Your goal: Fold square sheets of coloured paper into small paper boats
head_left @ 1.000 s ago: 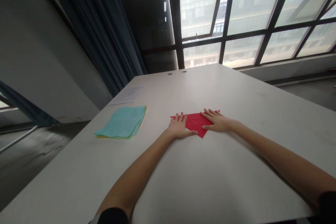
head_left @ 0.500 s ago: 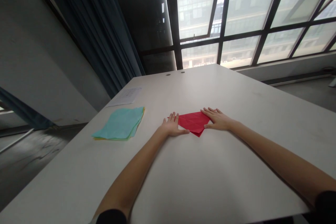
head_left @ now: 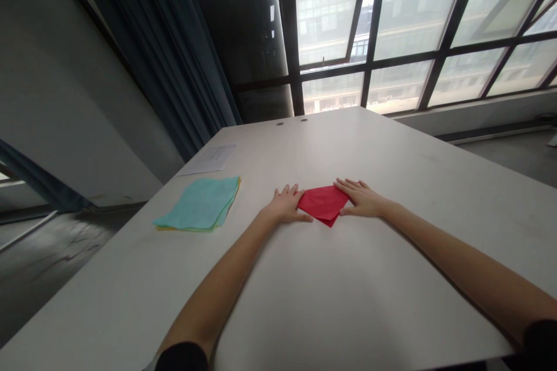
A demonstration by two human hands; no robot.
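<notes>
Left grip [head_left: 285, 206] has slid toward 9 o'clock since a second ago, baring more of the red paper [head_left: 324, 202]; right grip [head_left: 361, 198] about where it was. Clock is centered on the red paper, 12 = far side. Both grips released: palms down, fingers spread, nothing pinched. Left lies over the 9 o'clock corner, thumb tip just beside the lower edge; right covers the 3 o'clock corner, thumb near the edge at 4.

Red paper lies folded on the desk [head_left: 331, 290], long edge at 12, point at 6. Two layers show at that point, edges not lined up. Dark cuffs [head_left: 183, 356] at the frame bottom.

Further out: stack of colored sheets [head_left: 200, 203] at 9, well apart from left grip, blue-green on top, green and yellow edges showing. White printed sheet [head_left: 209, 160] at 10, text unreadable. Blue curtain [head_left: 165, 40] between 10 and 11; windows [head_left: 328, 11] from 12 to 2.
</notes>
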